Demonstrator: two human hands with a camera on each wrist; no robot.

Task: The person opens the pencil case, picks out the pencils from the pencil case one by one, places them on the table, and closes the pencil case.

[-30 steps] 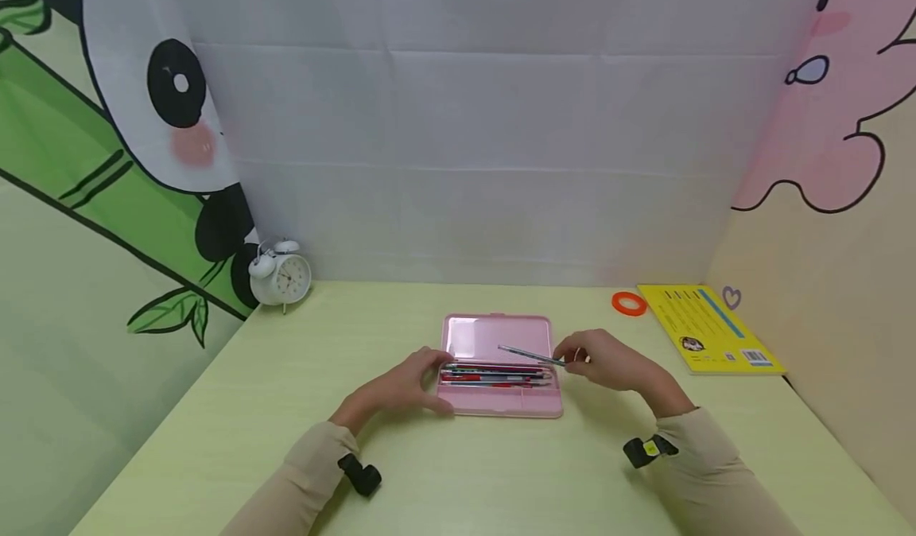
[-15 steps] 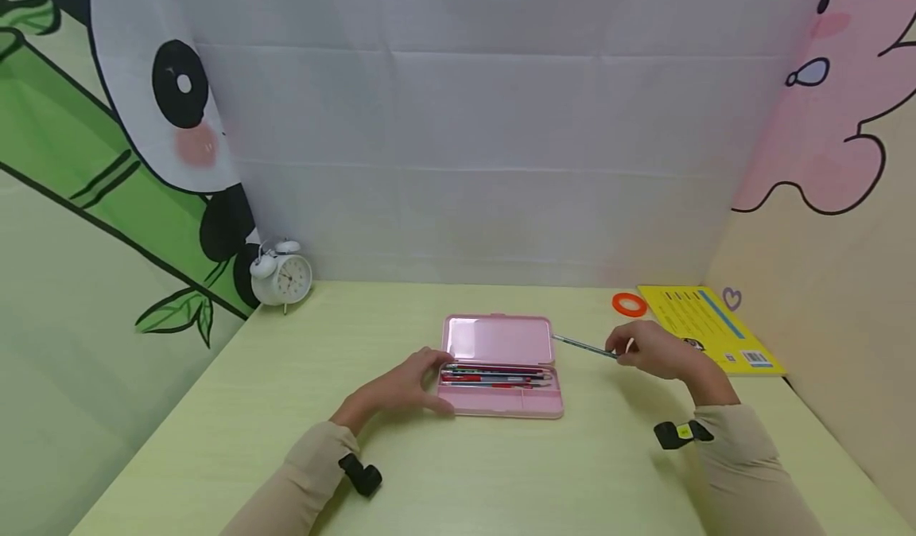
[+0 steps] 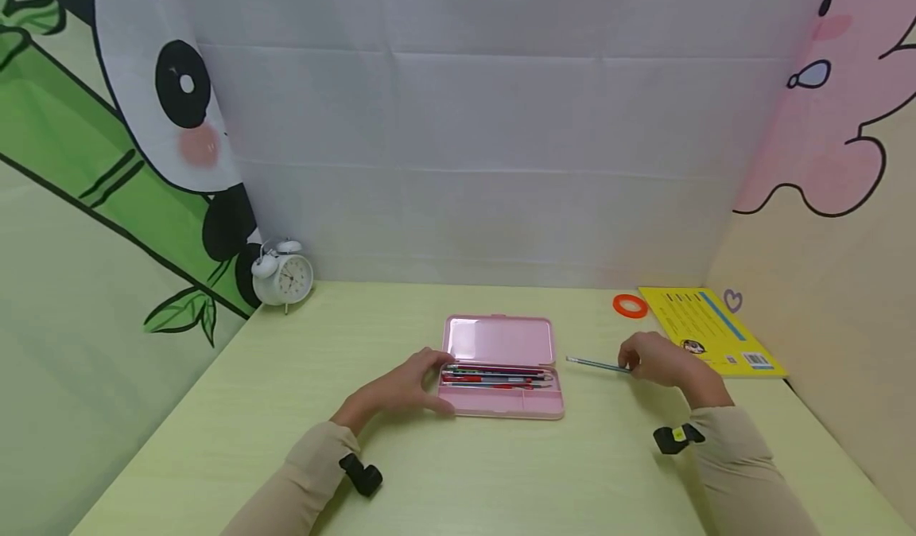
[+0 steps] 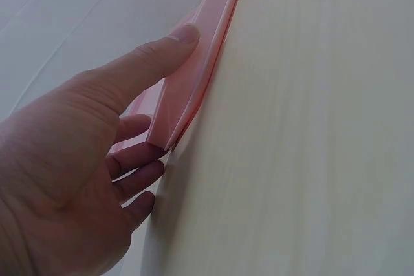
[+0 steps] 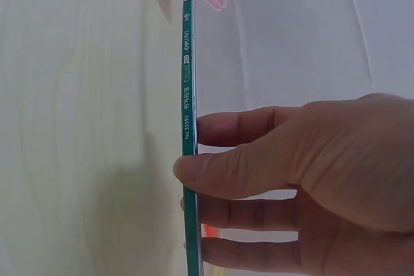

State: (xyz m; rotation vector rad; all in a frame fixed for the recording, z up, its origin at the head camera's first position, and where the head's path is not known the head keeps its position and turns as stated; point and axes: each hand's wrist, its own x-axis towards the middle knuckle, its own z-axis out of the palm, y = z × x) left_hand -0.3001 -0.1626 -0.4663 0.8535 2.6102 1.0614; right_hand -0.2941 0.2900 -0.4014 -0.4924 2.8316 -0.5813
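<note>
One green pencil (image 5: 188, 82) is pinched in your right hand (image 3: 658, 359), right of the open pink case (image 3: 490, 402) and left of the yellow book (image 3: 712, 325). Your left hand (image 3: 401, 381) holds the case's left end between thumb and fingers; several pencils (image 3: 495, 378) lie inside.

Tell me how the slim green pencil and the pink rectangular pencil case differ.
The right hand pinches the slim green pencil; the left hand holds the pink rectangular pencil case, lying open on the table. The pencil is thin, the case broad and flat. Both have a hand on them.
</note>
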